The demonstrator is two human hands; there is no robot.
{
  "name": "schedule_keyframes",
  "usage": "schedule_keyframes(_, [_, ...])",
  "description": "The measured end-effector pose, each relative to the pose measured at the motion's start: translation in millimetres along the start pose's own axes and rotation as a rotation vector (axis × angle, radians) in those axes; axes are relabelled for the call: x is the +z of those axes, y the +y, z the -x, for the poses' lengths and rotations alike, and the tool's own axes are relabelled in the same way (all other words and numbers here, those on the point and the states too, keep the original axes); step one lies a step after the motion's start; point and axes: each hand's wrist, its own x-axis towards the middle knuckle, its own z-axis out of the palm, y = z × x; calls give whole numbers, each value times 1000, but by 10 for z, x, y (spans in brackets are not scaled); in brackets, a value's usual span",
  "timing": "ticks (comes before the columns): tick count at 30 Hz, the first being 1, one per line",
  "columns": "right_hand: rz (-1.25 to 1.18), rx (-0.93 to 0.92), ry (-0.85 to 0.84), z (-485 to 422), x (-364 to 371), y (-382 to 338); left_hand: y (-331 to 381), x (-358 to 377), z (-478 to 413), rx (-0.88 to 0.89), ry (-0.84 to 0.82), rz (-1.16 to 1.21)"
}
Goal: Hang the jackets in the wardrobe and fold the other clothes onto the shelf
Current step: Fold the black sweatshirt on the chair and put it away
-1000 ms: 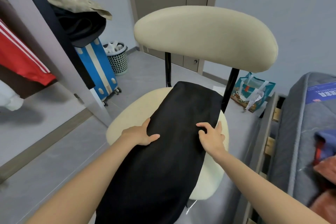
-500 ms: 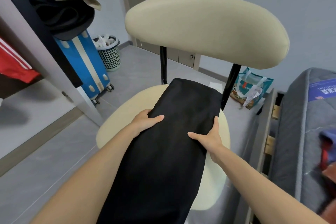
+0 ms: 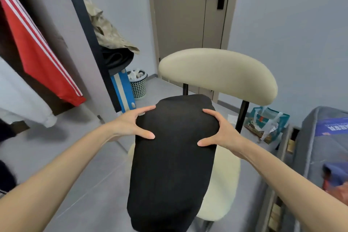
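Room: grey floor (image 3: 84,165); door (image 3: 178,15) at 12 o'clock; red jacket (image 3: 37,52) at 10; bed (image 3: 320,147) at 4.
Cloth (image 3: 173,165): black, folded long, over the cream chair (image 3: 216,73).
Hands: left hand (image 3: 128,126) and right hand (image 3: 224,133) grip its sides.

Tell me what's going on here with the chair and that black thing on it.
A person is handling a folded black fabric garment over the seat of a cream padded chair. The left hand grips its left edge and the right hand grips its right edge, thumbs on top. The garment's near end hangs past the front of the seat. A red jacket with white stripes already hangs at the left.
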Motion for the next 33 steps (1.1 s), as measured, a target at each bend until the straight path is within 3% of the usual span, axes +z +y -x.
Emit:
schedule_keyframes(6, [316,-105,-18,356,93,-782,400,-245,735,85,309,-370])
schedule_keyframes(11, [676,-253,34,422,44,-1417,808,-312,1009,188,592,-472])
schedule_keyframes(18, [699,-542,390,277,-226,-2085,1346,-404,907,462,966,-332])
schedule_keyframes(22, [606,-618,443,311,-351,-1946,1289,-169,746,529,1029,-257])
schedule_keyframes(24, [560,-618,404,374,-355,-1633,1099,95,644,483,1006,-255])
schedule_keyframes(26, [543,-543,357,450,-312,-1190,810,426,573,400,858,-172])
schedule_keyframes(29, [537,-325,244,592,-249,-435,267,966,538,222,520,47])
schedule_keyframes(33, [587,17,-24,851,-252,392,-274,1569,604,-43,234,242])
